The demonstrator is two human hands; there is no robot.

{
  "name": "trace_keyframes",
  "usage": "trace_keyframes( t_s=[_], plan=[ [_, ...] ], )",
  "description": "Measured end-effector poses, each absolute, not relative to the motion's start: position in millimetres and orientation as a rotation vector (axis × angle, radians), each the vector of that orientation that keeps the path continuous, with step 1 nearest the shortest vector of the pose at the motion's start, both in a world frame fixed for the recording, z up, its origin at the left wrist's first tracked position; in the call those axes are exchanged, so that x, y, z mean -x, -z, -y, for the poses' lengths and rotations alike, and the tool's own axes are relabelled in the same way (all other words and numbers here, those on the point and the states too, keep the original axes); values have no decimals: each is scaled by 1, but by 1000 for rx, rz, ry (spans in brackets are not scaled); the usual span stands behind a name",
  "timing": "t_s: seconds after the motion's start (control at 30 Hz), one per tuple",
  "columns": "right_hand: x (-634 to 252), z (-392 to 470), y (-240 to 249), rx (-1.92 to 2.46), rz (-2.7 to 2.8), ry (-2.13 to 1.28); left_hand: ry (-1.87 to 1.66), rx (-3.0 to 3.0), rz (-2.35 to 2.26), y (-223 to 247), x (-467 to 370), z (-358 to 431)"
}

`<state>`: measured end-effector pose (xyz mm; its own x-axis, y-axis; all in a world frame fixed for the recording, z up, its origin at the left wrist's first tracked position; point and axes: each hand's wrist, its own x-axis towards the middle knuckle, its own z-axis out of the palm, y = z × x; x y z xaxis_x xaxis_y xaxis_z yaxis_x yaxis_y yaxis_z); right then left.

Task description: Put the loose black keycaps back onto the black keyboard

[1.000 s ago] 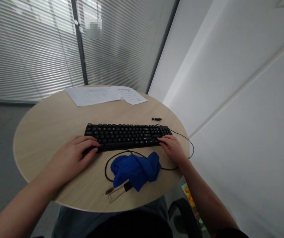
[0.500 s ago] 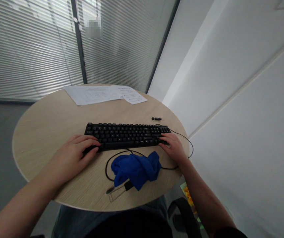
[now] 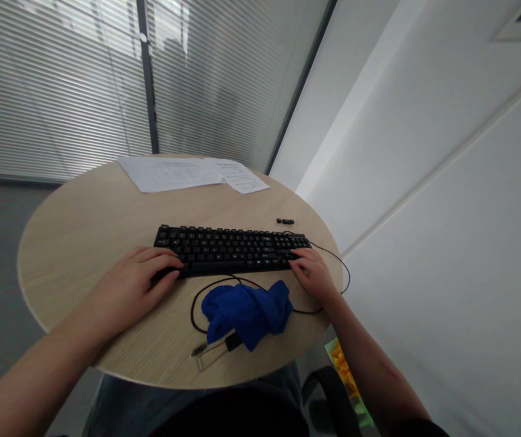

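Observation:
A black keyboard (image 3: 228, 250) lies on the round wooden table, keys upward. My left hand (image 3: 144, 276) grips its left end, with fingers over the keys and the thumb by the front edge. At the right end, my right hand (image 3: 313, 273) holds the number-pad side, fingertips on top and thumb toward the front. In front of the keyboard is a crumpled blue cloth (image 3: 246, 312). A wire-loop tool with a black handle (image 3: 232, 341) pokes out from under the cloth, beside a small dark-tipped brush (image 3: 200, 349). Behind the keyboard sit small black pieces (image 3: 285, 221) resembling keycaps.
Printed paper sheets (image 3: 183, 174) lie at the table's (image 3: 73, 224) far edge. The keyboard's black cable (image 3: 346, 273) loops past my right wrist and around the cloth. A white wall (image 3: 447, 243) stands close on the right; a blind-covered glass partition (image 3: 224, 91) is behind.
The view has shifted slightly. Both hands stay at the keyboard's two ends, and the right end appears slightly lower and further left. The cloth and tools lie as before.

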<state>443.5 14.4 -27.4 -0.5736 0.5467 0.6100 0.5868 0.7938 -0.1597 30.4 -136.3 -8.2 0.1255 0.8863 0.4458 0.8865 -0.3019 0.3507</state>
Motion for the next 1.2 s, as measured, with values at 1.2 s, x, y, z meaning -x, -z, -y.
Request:
trace_keyframes(
  t_s=[1.2],
  plan=[
    [-416, -136, -31, 962, 2342, -100, 990, 2331, 1860, 12, -31, 139]
  ],
)
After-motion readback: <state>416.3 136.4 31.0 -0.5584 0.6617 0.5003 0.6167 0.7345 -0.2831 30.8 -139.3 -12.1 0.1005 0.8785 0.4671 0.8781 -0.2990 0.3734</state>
